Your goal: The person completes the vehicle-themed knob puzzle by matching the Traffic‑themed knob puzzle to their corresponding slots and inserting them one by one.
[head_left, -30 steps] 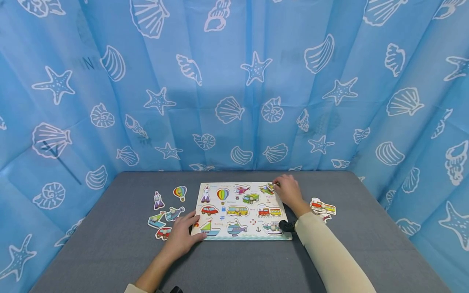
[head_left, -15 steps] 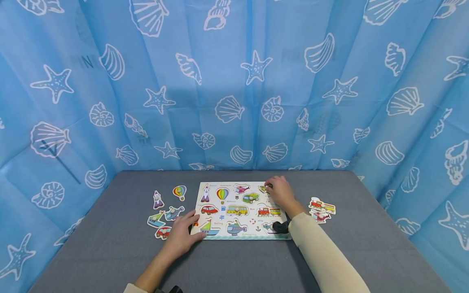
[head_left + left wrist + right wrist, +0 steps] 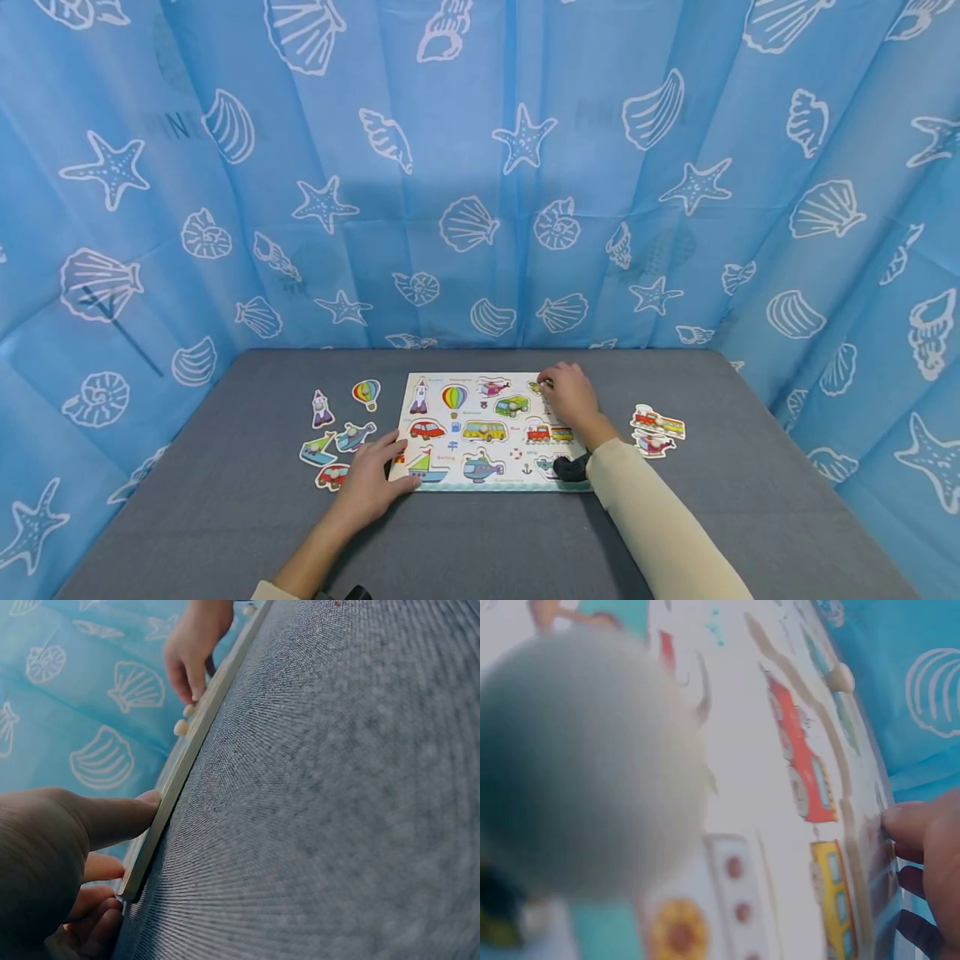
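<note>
White puzzle board (image 3: 480,410) lies flat on the grey table (image 3: 487,542). Hands apart: left hand (image 3: 372,477) holds the board's near left corner between thumb and fingers; right hand (image 3: 572,396) has its fingertips at the airplane (image 3: 534,387), far right corner of the board; pinch or mere touch, cannot tell. Left of the board: loose rocket (image 3: 322,410), balloon (image 3: 367,394), sailboat (image 3: 318,451), submarine (image 3: 354,437), red car (image 3: 332,477). Right of the board: train piece (image 3: 660,422) close against helicopter piece (image 3: 652,446). Blue curtain (image 3: 480,167) hangs beyond the board.
</note>
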{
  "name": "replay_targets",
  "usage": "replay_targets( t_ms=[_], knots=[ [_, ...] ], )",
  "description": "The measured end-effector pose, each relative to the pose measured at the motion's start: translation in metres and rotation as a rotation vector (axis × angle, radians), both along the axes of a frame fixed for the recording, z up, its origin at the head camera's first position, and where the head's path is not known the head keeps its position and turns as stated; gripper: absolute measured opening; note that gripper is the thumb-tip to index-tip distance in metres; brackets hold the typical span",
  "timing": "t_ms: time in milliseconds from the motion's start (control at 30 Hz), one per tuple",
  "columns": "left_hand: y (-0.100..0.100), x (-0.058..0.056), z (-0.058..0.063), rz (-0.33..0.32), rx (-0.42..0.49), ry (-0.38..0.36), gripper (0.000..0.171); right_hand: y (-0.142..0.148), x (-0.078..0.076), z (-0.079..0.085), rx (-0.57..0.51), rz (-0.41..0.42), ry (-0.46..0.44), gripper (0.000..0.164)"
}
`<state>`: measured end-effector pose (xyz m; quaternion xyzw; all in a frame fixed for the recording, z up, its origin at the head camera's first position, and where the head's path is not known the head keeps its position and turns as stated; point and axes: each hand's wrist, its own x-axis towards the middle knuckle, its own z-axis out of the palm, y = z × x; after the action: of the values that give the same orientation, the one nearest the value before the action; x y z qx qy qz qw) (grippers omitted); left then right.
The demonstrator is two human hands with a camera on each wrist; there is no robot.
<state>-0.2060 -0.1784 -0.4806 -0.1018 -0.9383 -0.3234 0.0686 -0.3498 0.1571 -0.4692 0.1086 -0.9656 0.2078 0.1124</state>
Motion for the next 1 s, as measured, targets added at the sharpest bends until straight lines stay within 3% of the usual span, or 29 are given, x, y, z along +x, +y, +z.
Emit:
replay_targets(
  t_ms=[433,833,1000],
  knots=[
    [-0.001,-0.001,-0.004,-0.003,0.009,0.012,0.061,0.004,0.007,0.01,-0.089,0.03,-0.158,0.034],
    [0.0,-0.003,-0.004,0.0,0.011,0.01,0.06,0.028,0.033,0.021,-0.136,0.147,-0.004,0.031],
    [0.0,-0.003,-0.005,-0.004,0.015,0.008,0.059,0.045,0.044,0.019,-0.122,0.14,0.044,0.029]
  ],
)
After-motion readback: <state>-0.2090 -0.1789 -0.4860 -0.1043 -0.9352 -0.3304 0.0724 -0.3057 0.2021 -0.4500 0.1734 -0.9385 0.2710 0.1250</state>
